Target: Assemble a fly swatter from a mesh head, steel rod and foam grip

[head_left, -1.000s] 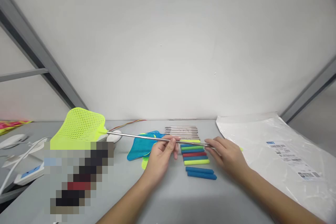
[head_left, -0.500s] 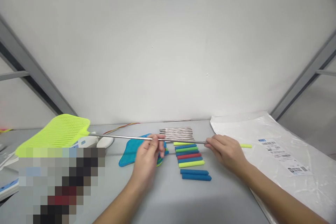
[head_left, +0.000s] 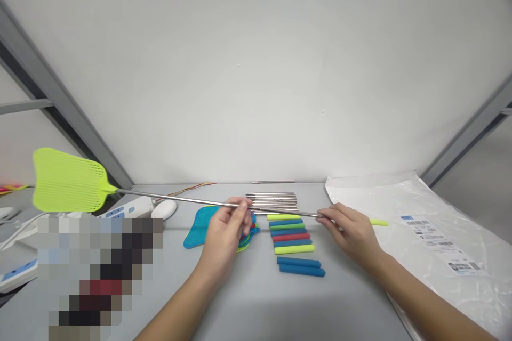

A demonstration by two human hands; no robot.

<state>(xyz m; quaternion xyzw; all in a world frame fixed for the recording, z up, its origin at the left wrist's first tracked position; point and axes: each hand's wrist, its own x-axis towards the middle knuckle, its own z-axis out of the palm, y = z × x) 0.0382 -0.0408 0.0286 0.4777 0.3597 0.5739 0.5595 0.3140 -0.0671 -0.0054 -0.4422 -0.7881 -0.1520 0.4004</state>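
A fly swatter [head_left: 70, 181] with a yellow-green slotted head and a thin metal rod spans the view, its head up at the left. My left hand [head_left: 229, 229] is closed on the rod near its middle, thumb on top. At the rod's right end, my right hand [head_left: 350, 229] pinches it with the fingertips; a yellow-green grip sticks out beyond that hand. Below the rod lie coloured grips [head_left: 290, 237] in a row: blue, green, red and yellow-green. Two blue grips [head_left: 300, 266] sit nearer me. Blue and other swatter heads [head_left: 198, 228] are stacked partly behind my left hand.
Several metal rods [head_left: 272, 201] lie side by side behind the grips, with another by the wall. A white plastic mailing bag [head_left: 384, 197] with a label covers the right side. Power strips [head_left: 134, 208], a white mouse-shaped object [head_left: 164, 210] and cables lie at left, partly behind a pixelated patch.
The swatter head has swung up and turned its flat face more toward me. Both hands keep their hold on the swatter, and the view has shifted slightly.
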